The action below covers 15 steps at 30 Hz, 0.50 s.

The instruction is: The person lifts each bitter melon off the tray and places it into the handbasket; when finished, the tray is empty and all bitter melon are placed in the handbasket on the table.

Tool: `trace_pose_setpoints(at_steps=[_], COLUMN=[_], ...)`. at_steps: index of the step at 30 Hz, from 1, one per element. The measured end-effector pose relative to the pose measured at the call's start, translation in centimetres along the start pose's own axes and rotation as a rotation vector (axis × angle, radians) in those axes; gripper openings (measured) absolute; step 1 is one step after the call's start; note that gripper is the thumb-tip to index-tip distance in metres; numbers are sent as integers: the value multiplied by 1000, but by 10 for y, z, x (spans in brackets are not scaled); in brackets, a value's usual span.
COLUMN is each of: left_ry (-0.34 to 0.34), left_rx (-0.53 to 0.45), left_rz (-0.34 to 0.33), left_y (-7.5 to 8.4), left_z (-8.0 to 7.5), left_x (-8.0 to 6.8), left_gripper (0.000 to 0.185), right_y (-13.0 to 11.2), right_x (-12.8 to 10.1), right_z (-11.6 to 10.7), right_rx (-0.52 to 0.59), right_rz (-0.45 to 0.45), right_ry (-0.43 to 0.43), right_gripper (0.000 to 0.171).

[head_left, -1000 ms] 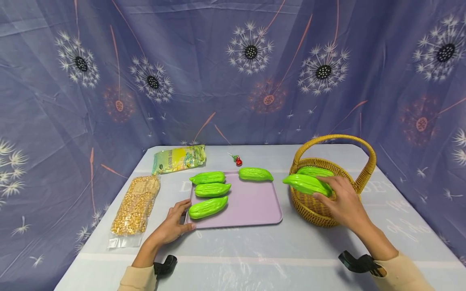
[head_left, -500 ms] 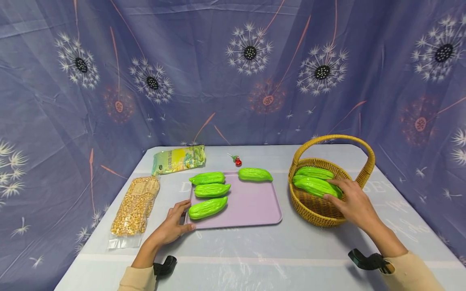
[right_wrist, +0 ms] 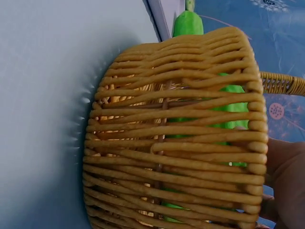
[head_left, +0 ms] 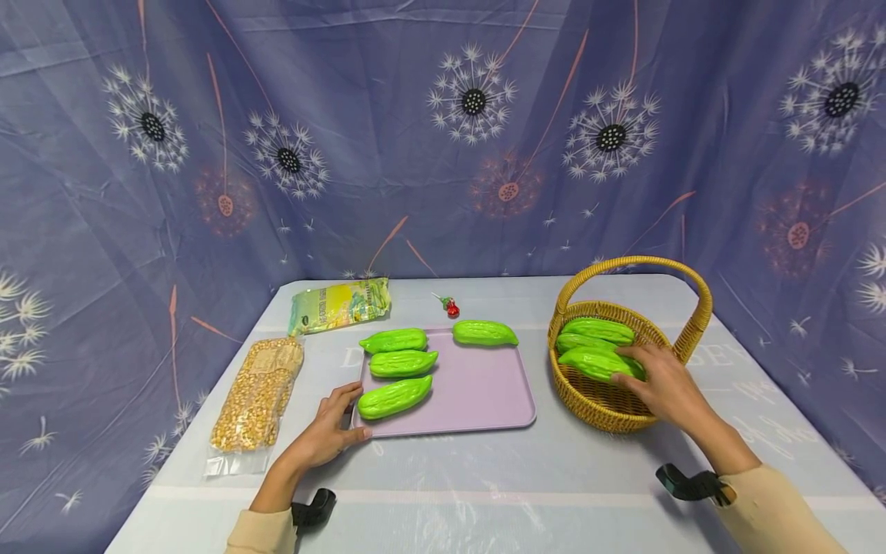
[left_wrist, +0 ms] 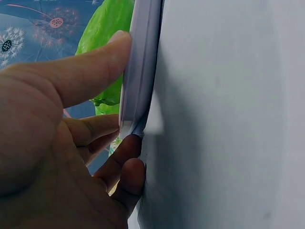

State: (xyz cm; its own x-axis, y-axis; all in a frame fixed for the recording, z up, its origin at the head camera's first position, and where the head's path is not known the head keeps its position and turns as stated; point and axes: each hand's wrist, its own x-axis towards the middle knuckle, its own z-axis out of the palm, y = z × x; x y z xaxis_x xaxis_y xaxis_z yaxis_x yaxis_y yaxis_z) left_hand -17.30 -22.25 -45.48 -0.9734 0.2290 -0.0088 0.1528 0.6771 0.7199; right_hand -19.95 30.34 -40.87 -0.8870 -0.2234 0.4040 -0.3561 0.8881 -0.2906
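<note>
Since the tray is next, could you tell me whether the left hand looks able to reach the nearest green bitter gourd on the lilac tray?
Probably yes: the left hand grips the lilac tray corner, with nothing between it and the nearest green bitter gourd.

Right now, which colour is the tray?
Pale lilac; the tray shows best in the head view.

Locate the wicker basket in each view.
Head: basket at right on the table, right hand reaching into it.
Left wrist: not in it.
Right wrist: basket fills the centre, seen from its side.
Shared landmark: purple tray, a sliver of its edge at top in the right wrist view.
</note>
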Motion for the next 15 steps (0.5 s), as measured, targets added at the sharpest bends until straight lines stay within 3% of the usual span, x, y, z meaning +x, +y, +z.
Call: trace_pose_setpoints(at_steps=[8, 15], left_ry=[0, -8], left_rx=[-1, -11], left_rz=[1, -11], left_y=[-1, -1], left_z=[0, 0], left_x=[0, -1], left_gripper=[77, 77], right_y=[7, 12], right_x=[3, 6], right_z=[5, 8], right_rx=[-6, -2], right_rz=[34, 31], right_ry=[-124, -174], right_gripper=[47, 46])
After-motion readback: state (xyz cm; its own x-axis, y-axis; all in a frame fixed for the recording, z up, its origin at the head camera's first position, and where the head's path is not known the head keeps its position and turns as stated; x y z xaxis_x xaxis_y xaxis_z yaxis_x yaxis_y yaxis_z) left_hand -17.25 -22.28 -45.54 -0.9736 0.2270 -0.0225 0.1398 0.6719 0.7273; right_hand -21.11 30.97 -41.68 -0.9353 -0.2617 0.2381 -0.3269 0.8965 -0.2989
